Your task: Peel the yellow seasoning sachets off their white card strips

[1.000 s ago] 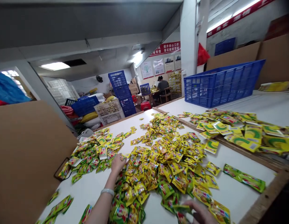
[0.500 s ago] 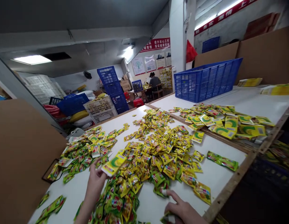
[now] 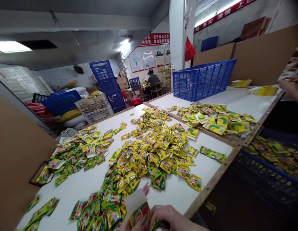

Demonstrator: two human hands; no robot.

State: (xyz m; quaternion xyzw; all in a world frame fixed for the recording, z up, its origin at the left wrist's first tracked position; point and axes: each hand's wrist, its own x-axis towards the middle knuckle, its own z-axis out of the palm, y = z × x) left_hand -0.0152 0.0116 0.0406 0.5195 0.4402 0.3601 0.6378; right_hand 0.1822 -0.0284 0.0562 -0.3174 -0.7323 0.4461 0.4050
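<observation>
At the bottom of the view, my left hand is closed around a small carton with a watermelon picture and a raised white flap. My right hand presses in from the right with curled fingers, at the carton's side. Under those fingers a bit of a green sachet shows, mostly hidden. Just left of the hands lie green and yellow sachets in a loose heap. Behind them a large pile of yellow sachets spreads up the white table. A flat yellow carton rests on the pile's left edge.
More cartons and sachets lie at left beside a cardboard panel. Across a wooden strip are yellow cartons and a blue crate. Another person's hand shows at far right, above a filled crate.
My left hand has brought the carton from the pile down toward me, and its white flap now stands up. My right hand has moved left to meet it. The view has turned slightly right.
</observation>
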